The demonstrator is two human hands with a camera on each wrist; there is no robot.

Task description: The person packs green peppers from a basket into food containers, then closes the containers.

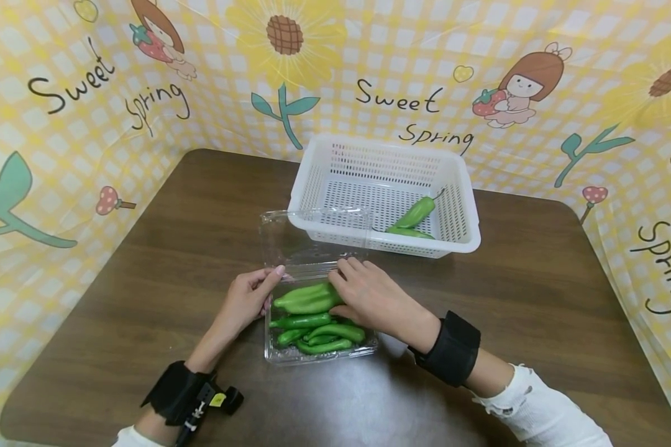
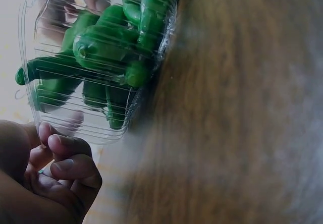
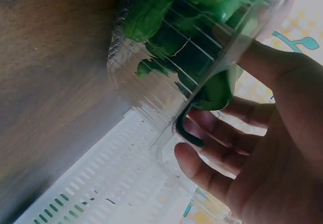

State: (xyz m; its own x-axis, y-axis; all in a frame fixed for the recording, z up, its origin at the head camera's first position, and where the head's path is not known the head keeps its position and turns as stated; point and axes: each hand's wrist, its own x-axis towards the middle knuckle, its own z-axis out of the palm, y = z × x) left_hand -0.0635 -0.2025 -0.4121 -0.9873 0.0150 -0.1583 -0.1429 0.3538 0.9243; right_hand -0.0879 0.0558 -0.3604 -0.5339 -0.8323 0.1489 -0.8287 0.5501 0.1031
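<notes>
On brown table [image 1: 145, 261], yellow backdrop [image 1: 61, 155] around: left hand [image 1: 248, 301] pinches clamshell [image 1: 291, 357], right hand [image 1: 371, 295] grasps pepper [image 1: 307, 299].

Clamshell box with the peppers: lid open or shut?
Open. The clear clamshell box has its lid swung back upright toward the white basket, and the right hand reaches onto the peppers inside.

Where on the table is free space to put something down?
Bare table lies right of the clear tray and white basket, also left of them. Crowded: the middle, where left hand and right hand work the peppers.
</notes>
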